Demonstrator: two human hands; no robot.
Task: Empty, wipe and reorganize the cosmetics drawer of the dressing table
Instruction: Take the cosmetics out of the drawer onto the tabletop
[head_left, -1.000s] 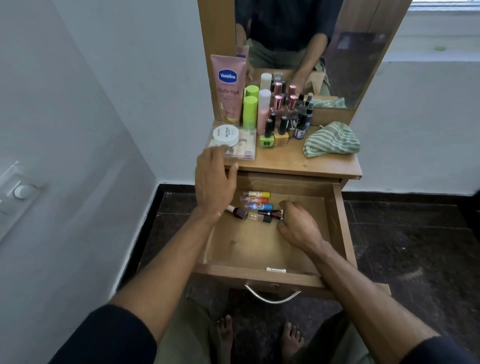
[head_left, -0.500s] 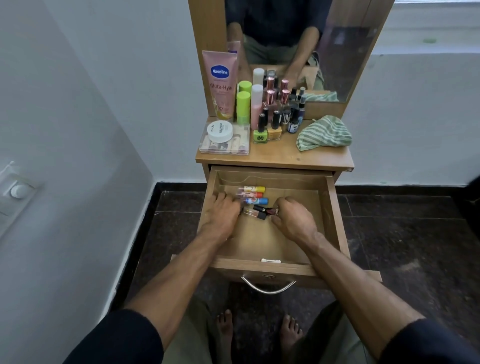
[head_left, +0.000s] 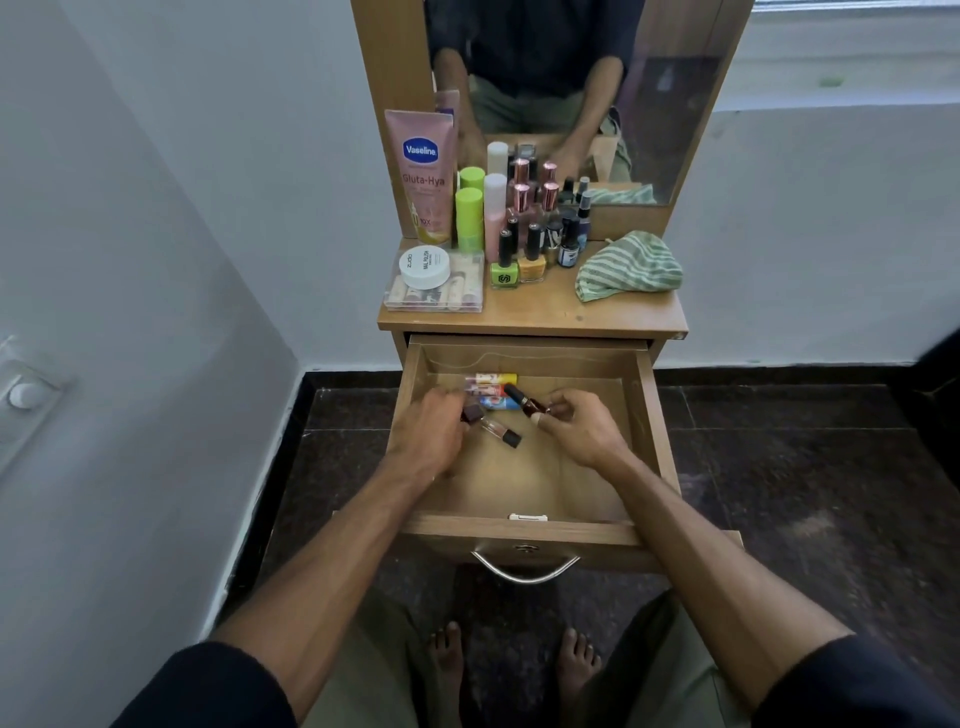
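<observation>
Beside pale walls, the tabletop (head_left: 535, 317) seems wooden.

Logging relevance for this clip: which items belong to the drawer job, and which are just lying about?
Job: drawer; small tubes; dark-capped bottle in right hand; left hand; striped cloth; tabletop cosmetics.
Lying about: mirror; wall switch.

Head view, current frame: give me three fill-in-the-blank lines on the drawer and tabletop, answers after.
1. The drawer of the dressing table is pulled ____.
2. The right hand pinches a small dark-capped bottle over the drawer, while the striped cloth lies on the ____.
3. The white round jar sits on top of a clear ____ at the tabletop's left front.

Answers: open; tabletop; box
</observation>
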